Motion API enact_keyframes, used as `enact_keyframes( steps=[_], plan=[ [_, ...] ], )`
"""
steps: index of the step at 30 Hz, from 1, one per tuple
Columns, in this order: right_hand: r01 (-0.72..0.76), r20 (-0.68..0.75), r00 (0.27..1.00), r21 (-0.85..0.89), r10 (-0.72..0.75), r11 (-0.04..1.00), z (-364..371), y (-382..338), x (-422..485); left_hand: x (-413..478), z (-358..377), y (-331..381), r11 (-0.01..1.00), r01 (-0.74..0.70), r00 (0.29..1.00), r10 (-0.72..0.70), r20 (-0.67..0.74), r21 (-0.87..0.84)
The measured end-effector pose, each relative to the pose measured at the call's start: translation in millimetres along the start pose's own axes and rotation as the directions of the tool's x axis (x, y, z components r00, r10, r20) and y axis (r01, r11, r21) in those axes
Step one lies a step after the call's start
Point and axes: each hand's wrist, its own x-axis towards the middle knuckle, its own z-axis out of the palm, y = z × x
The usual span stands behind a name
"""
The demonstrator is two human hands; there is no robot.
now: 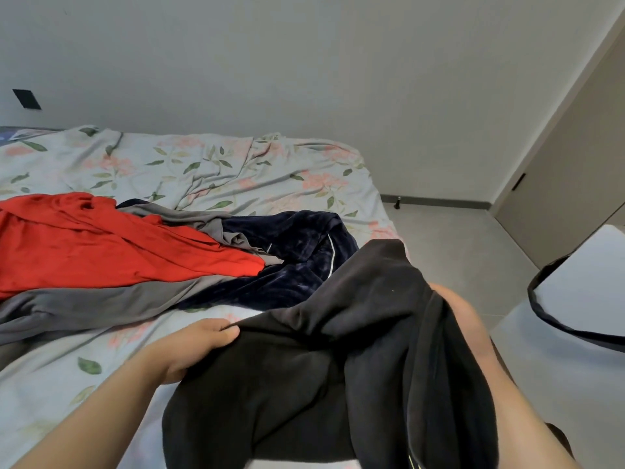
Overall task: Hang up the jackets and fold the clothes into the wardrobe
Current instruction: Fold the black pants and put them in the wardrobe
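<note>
A black garment (338, 360) hangs bunched in front of me at the bed's near right corner. My left hand (199, 343) pinches its left edge between thumb and fingers. My right hand (463, 313) is mostly buried in the cloth on the right; only its back shows, fingers hidden. On the bed lie a red garment (101, 245), a grey garment (94, 306) under it, and a dark navy velvety garment (297, 262) with a thin white stripe.
The bed has a floral sheet (216, 170) and stands against a pale wall. Tiled floor (453, 252) lies to the right, with a beige door (558, 198) beyond. A white surface with a dark strap (554, 319) sits at the right edge.
</note>
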Motion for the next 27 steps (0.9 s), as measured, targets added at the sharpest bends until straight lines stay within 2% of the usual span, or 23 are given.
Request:
enact_keyframes(
  steps=[1,2,3,4,5,6,7,9,10,11,13,14,15,17,18,19,20,22,23,25,27],
  plan=[
    [0.023,0.027,0.999,0.058,-0.025,0.998,-0.4,6.9,-5.0,-0.1,-4.1,1.8,0.997,-0.025,0.998,0.029,0.052,-0.069],
    [0.048,0.025,0.998,0.111,-0.051,0.993,0.7,7.6,-9.7,2.8,-8.1,5.5,0.996,-0.068,0.996,0.071,0.056,-0.054],
    [0.020,-0.003,1.000,0.136,-0.020,0.990,2.4,1.8,-11.0,10.1,-13.0,11.2,0.990,-0.135,0.991,0.135,0.010,0.049],
    [0.008,-0.005,1.000,0.144,-0.007,0.989,1.8,-3.2,-16.9,19.2,-17.8,19.6,0.946,-0.196,0.971,0.224,-0.085,0.257],
    [-0.012,-0.002,1.000,0.181,0.013,0.983,-0.9,-7.0,-21.6,31.1,-22.5,27.3,0.852,-0.219,0.923,0.339,-0.182,0.475],
    [-0.037,0.023,0.999,0.232,0.032,0.972,-3.8,-13.8,-29.5,41.6,-25.3,35.3,0.743,-0.185,0.864,0.435,-0.254,0.643],
    [-0.038,0.046,0.999,0.229,0.029,0.973,-6.2,-23.5,-37.6,51.4,-26.2,40.5,0.653,-0.150,0.817,0.504,-0.278,0.743],
    [-0.004,0.042,0.999,0.254,-0.007,0.967,-14.3,-37.1,-60.3,61.4,-19.7,47.4,0.471,-0.042,0.784,0.563,-0.264,0.881],
    [-0.020,0.055,0.998,0.338,0.001,0.941,-18.7,-43.2,-74.2,63.6,-13.7,44.2,0.364,0.008,0.748,0.616,-0.247,0.931],
    [-0.054,0.110,0.994,0.446,0.005,0.893,-19.4,-51.2,-81.8,65.1,-6.0,35.7,0.292,0.033,0.681,0.694,-0.235,0.956],
    [-0.168,0.213,0.977,0.681,0.026,0.713,-17.2,-62.5,-84.1,51.6,15.7,11.1,0.364,-0.039,0.513,0.806,-0.294,0.931],
    [-0.213,0.258,0.966,0.763,0.015,0.610,-14.7,-63.2,-83.1,42.2,28.1,-6.9,0.411,-0.080,0.469,0.819,-0.330,0.908],
    [-0.263,0.314,0.949,0.823,-0.018,0.503,-10.7,-64.7,-81.8,34.0,39.9,-29.6,0.444,-0.088,0.477,0.805,-0.354,0.892],
    [-0.429,0.451,0.891,0.876,-0.057,0.218,0.4,-73.6,-84.0,15.0,54.4,-70.4,0.512,0.040,0.625,0.657,-0.421,0.858],
    [-0.463,0.478,0.875,0.872,-0.072,0.161,6.5,-74.6,-81.0,6.2,55.5,-85.2,0.559,0.140,0.691,0.536,-0.485,0.817],
    [-0.470,0.484,0.870,0.872,-0.094,0.139,12.5,-78.1,-78.8,-1.8,55.2,-93.4,0.626,0.218,0.734,0.400,-0.548,0.749],
    [-0.472,0.487,0.867,0.870,-0.104,0.145,20.3,-82.7,-77.4,-10.8,53.2,-96.9,0.712,0.258,0.742,0.287,-0.606,0.653],
    [-0.477,0.498,0.857,0.864,-0.132,0.163,36.7,-92.9,-75.1,-21.6,48.1,-92.4,0.907,0.186,0.692,0.152,-0.706,0.377],
    [-0.478,0.504,0.851,0.859,-0.145,0.182,46.0,-99.7,-75.6,-26.4,45.7,-87.8,0.969,0.140,0.683,0.055,-0.729,0.205],
    [-0.474,0.518,0.843,0.843,-0.146,0.255,62.4,-110.3,-78.2,-35.2,38.8,-77.7,0.994,0.078,0.732,-0.113,-0.672,-0.082],
    [-0.456,0.518,0.844,0.830,-0.141,0.320,74.2,-114.2,-78.8,-37.5,33.2,-72.8,0.939,0.024,0.839,-0.206,-0.504,-0.344]
  ],
)
